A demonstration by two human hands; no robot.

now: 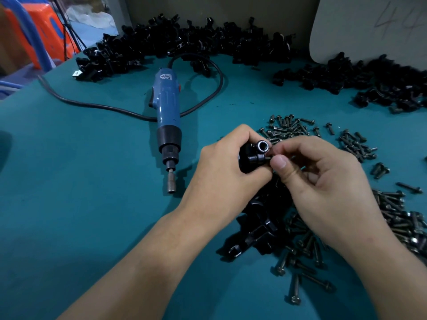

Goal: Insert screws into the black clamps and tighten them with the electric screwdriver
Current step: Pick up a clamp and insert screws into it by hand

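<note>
My left hand (227, 167) grips a black clamp (255, 155) above the green table, its round bore facing up. My right hand (323, 179) pinches a screw (269, 158) between thumb and fingers, the tip at the clamp's side hole; most of the screw is hidden by my fingers. The blue electric screwdriver (168, 105) lies on the table to the left of my hands, bit pointing toward me, untouched. Loose screws (286, 129) lie scattered behind and to the right of my hands.
A long heap of black clamps (184, 40) runs along the table's far edge, another heap (374, 82) at the right. A few clamps (256, 232) lie under my wrists. The screwdriver's black cable (97, 106) loops across the table. A grey board (369, 26) leans at back right.
</note>
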